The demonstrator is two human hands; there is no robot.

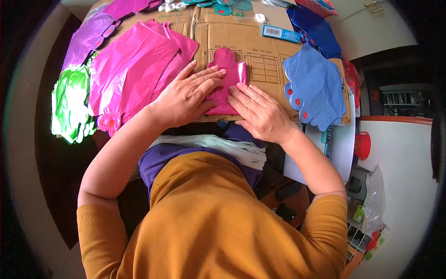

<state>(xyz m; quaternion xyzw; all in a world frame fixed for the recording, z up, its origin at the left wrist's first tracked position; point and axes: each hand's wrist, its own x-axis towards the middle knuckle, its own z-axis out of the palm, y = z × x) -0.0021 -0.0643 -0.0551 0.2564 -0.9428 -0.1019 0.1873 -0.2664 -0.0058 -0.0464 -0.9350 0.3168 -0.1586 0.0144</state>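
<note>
Both of my hands lie flat on one small magenta foil balloon (pixel 226 79), uninflated, which rests on the sheet of brown corrugated cardboard (pixel 260 44) spread in front of me. My left hand (pixel 188 95) covers its left half, fingers spread and palm down, gripping nothing, only pressing. My right hand (pixel 260 111) lies just beside it on the lower right edge, fingers straight and together, likewise open and pressing rather than holding. The balloon's rounded neck points away from me, and a shiny flap of it shows at the right, between my two hands.

To flatten it well, I judge that the left hand should pin the piece so it cannot slide on the cardboard, while the right strokes outward from the middle, so creases leave at the edge rather than bunch under the palm. Foil of this kind is slippery and keeps any sharp fold, so light, even pressure suits it.

Left of my hands lies a heap of larger pink foil balloons (pixel 134 65), beyond that a green foil one (pixel 69 104); to the right lies a stack of blue ones (pixel 316 88).
</note>
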